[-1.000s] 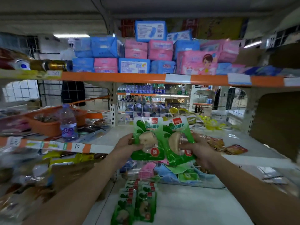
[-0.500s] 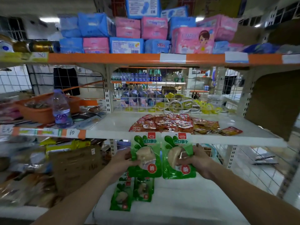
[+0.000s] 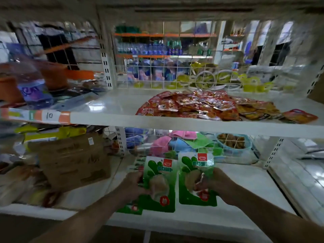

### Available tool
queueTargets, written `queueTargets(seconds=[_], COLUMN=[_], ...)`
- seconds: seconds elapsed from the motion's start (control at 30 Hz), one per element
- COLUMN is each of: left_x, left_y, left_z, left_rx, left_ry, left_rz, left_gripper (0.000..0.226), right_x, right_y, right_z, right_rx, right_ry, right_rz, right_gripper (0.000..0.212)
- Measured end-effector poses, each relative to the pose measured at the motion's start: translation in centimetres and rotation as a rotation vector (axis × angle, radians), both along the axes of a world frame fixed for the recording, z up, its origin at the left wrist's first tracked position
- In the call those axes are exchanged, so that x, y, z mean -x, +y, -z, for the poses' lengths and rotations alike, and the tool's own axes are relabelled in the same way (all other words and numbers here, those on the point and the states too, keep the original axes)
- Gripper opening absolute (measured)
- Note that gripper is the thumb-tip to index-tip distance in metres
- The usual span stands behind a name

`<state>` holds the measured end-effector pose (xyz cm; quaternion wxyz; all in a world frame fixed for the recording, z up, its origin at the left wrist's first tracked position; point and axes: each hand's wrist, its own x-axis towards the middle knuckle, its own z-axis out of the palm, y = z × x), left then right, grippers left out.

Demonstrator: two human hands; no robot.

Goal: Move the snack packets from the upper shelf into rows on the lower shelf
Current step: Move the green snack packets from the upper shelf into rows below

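Now, green packet (image 3: 162, 174) in each hand (image 3: 134, 183)

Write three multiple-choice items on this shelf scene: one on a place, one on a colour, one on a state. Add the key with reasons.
1. Where does the pile of red packets lie? A. on the floor B. on the upper shelf C. in a drawer
2. What colour is the right packet, held by the right hand? A. blue B. yellow C. green
3. What is the left hand doing? A. gripping the left packet B. hanging empty C. pressing flat on a wall

Key: 1 B, the pile rests on the shelf above the hands. 2 C, its wrapper is green. 3 A, its fingers curl round the packet.
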<state>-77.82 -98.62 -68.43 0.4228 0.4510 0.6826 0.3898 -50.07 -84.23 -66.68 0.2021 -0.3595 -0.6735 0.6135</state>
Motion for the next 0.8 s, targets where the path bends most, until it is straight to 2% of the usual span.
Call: queueTargets(seconds=[0.13,0.23,0.33,0.43,0.63,0.73,0.8], left_x=[1.8,3.2,4.4,4.9,4.1,3.9,3.9], left_y=[3.8,6.2,8.4,10.2,11.5,11.8,11.7], left_z=[4.5,7.6,10.7,14.0,17.4,18.2,19.0], left_rx=[0.090,0.109,0.115,0.157,0.139,0.126,0.121], left_ry=[0.051,0.053,0.076,0.149,0.321,0.407,0.436], left_rz=[0.062,0.022,-0.030,-0.088,-0.040,-0.062,-0.074], left_gripper=[0.063,0.059,0.076,0.050,0.037,0.036,0.046], right_x=[2.2,4.3,6.2,7.2,8.0,8.1,8.2], right_y=[3.4,6.3,8.2,9.6,10.4,10.5,10.6], right_z=[3.4,6.6,9.1,12.0,15.8,16.0,16.1], right_rx=[0.031,0.044,0.074,0.091,0.125,0.123,0.125], right_ry=[-0.026,-0.082,-0.083,-0.082,-0.195,-0.207,-0.220], right_rz=[0.117,0.138,0.137,0.154,0.213,0.190,0.185], right_gripper=[0.036,0.042,0.044,0.043,0.037,0.037,0.037])
